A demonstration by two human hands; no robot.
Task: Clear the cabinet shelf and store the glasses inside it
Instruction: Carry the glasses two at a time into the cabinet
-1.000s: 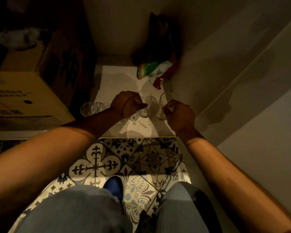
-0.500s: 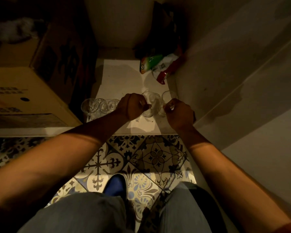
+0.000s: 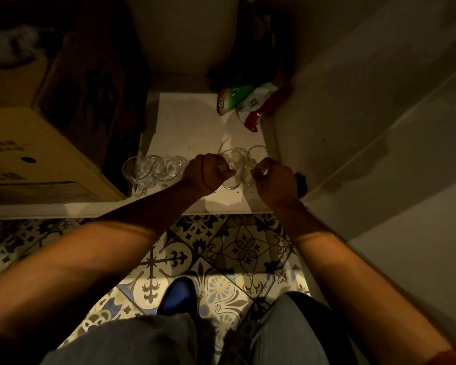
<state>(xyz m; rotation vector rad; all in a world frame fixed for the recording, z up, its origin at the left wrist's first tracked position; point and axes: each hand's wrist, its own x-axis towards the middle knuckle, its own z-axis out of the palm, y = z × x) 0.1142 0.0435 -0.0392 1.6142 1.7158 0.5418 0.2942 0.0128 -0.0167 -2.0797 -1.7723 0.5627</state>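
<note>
On the white cabinet shelf, near its front edge, my left hand is closed around the handle side of a clear glass cup. Right beside it, my right hand grips a second clear glass cup. The two cups stand close together, almost touching. Several more clear glasses stand in a row at the shelf's front left, partly hidden behind my left wrist.
Colourful snack packets lie at the shelf's back right corner. A cardboard box fills the space to the left. The cabinet's side wall rises on the right. Patterned floor tiles and my knees lie below.
Both hands and their cups have shifted slightly toward the shelf's front and closer together. The view has tilted, showing more of the glasses on the left.
</note>
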